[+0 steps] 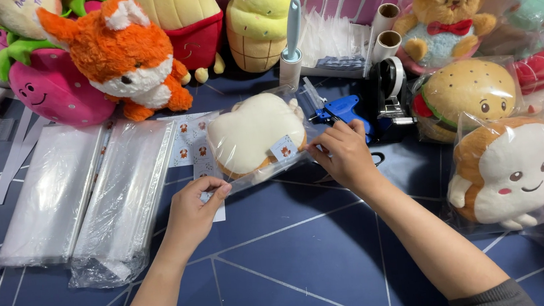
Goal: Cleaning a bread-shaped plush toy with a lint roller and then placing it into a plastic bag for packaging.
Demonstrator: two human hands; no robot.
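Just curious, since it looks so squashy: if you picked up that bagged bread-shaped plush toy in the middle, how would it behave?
The bagged plush toy probably feels light and soft, given its puffy shape. Its clear bag looks glossy, so it may slide in the fingers. The left hand and right hand pinch the bag's edges, which look floppy.

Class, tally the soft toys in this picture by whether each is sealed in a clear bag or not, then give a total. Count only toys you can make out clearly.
Bagged toys: 4 (cream toy under both hands, bear, burger, toast)
Unbagged toys: 4 (fox, strawberry, fries, ice cream)
Total: 8
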